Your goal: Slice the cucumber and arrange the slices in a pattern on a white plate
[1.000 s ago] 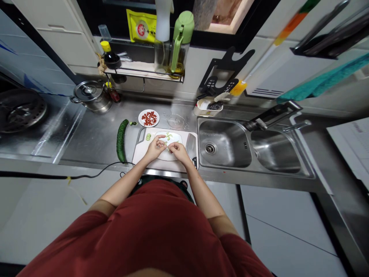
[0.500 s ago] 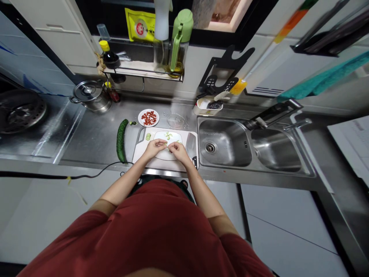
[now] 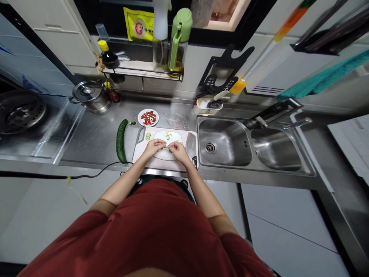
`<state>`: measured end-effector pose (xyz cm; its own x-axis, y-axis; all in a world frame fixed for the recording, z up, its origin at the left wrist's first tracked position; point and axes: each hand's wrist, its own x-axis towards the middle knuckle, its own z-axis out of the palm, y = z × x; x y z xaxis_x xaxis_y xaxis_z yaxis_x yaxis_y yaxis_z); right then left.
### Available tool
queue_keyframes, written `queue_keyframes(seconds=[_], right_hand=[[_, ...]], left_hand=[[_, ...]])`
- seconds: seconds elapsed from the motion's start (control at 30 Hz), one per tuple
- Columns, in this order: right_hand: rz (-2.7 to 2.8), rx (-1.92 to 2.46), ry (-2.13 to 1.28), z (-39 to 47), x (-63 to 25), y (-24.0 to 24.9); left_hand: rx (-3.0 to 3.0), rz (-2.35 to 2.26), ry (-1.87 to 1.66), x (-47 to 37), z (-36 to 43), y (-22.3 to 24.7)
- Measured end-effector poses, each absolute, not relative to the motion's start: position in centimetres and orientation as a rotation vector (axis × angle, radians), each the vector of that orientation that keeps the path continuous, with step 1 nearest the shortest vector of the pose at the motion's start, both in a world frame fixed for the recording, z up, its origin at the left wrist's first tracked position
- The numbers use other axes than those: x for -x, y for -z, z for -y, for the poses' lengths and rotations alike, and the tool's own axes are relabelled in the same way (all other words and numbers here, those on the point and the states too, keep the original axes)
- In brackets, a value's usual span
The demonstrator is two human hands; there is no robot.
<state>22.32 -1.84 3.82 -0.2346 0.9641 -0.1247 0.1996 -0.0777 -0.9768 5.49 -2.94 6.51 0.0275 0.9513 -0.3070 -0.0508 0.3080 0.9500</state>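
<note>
Over a white plate (image 3: 165, 155) my left hand (image 3: 154, 147) and my right hand (image 3: 178, 151) meet, fingertips pinched close together. A small pale green piece seems to show between them, too small to make out clearly. Thin cucumber pieces (image 3: 168, 135) are arranged on the plate's far part. The plate rests on a light cutting board (image 3: 140, 148), where a short stack of cucumber slices (image 3: 148, 136) sits at the upper left. A knife (image 3: 190, 144) lies along the board's right side. Left of the board is a long cucumber (image 3: 120, 140).
Behind the board are a plate of chopped red pieces (image 3: 156, 118) and a clear dish (image 3: 176, 120). A double sink (image 3: 227, 144) is to the right. A steel pot (image 3: 98, 100) stands back left, below a shelf (image 3: 138, 72) with bottles.
Both hands stay over the plate, with the left fingertips shifted very slightly left. The plate, board and cucumber have not visibly moved.
</note>
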Motion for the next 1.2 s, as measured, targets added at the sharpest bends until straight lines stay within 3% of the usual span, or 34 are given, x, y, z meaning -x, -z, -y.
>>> queue_keyframes(seconds=[0.7,1.2], right_hand=[[1.665,1.344,-1.111,2.0,-22.2,-6.1],[1.54,1.391,-1.044,1.5,-22.9,-4.9]], left_hand=[[-0.971,-1.244,-0.921,-5.6,2.8,-7.4],[-0.953,-1.245,-0.901,-5.3,2.6,-6.3]])
